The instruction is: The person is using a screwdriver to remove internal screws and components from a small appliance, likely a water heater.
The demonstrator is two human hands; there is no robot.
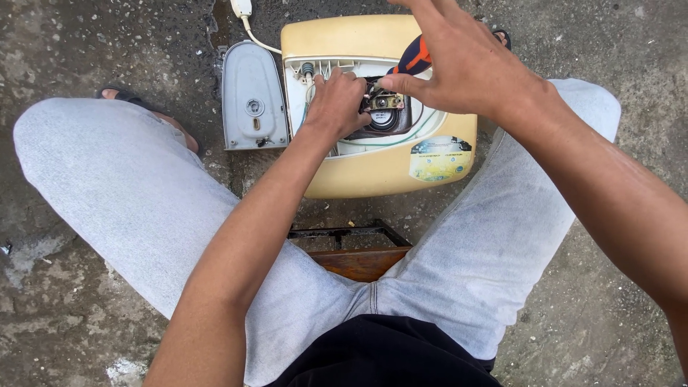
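While gripped, screwdriver (414, 59) slants down-left.

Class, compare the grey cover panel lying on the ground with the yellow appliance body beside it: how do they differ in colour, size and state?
The grey cover panel is pale grey; the yellow appliance body is cream-yellow. The panel is smaller and flat; the body is larger and bulkier. The panel lies untouched, while the left hand and right hand, holding an orange-handled screwdriver, work in the body's open cavity. Both rest on the concrete ground.
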